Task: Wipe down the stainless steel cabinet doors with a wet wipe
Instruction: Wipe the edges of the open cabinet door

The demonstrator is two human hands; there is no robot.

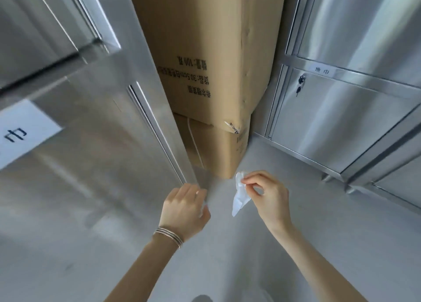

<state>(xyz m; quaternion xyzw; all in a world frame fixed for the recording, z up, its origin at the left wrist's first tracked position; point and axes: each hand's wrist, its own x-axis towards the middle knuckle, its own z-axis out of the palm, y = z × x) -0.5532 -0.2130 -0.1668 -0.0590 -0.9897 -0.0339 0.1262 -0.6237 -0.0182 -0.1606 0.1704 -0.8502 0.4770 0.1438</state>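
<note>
Pinching one white wipe (239,194) between thumb and first finger, the right hand (267,198) holds it in the air above the grey floor (319,244). The wipe hangs down crumpled and touches no door. The left hand (184,207) has its fingers bent at the bottom corner of the left door (91,165). A small white bit shows beside its thumb, but it is not clear if the hand holds anything. Several thin bangles (169,234) sit on the left wrist. Two cardboard boxes are stacked, the upper box (209,39) on the lower box (218,151), between the left door and the right door (341,124). Two paper labels are visible, a near label (22,131) on the left and a far label (322,71) on the right. One lock (301,79) is on the right door.
</note>
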